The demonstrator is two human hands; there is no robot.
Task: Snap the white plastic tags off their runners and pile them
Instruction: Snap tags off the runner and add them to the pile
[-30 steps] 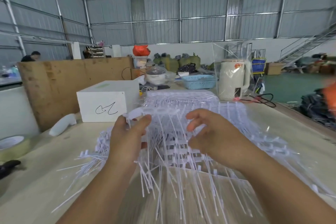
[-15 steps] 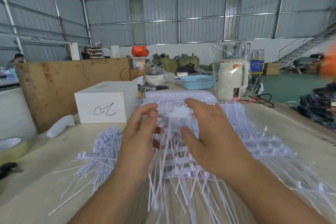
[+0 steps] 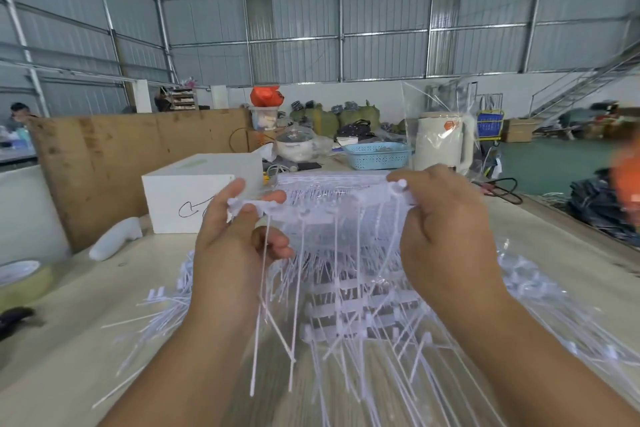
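I hold a white plastic runner (image 3: 322, 206) level in the air above the table, with several long thin tags hanging down from it. My left hand (image 3: 239, 239) pinches its left end between thumb and fingers. My right hand (image 3: 446, 229) grips its right end. Below them lies a stack of more runners with tags (image 3: 356, 302). A loose pile of snapped-off white tags (image 3: 162, 302) is spread on the table to the left of my left forearm. More tags in clear film (image 3: 540, 291) lie to the right.
A white box (image 3: 194, 198) stands behind the pile. A white foam piece (image 3: 116, 243) and a tape roll (image 3: 20, 279) lie at the left. Behind stand a blue basket (image 3: 377, 156), a cream kettle (image 3: 443, 142) in plastic and a plywood board (image 3: 114, 156).
Both hands have risen from the stack and moved apart, lifting one runner with its tags hanging; a second ago they were low over the stack.
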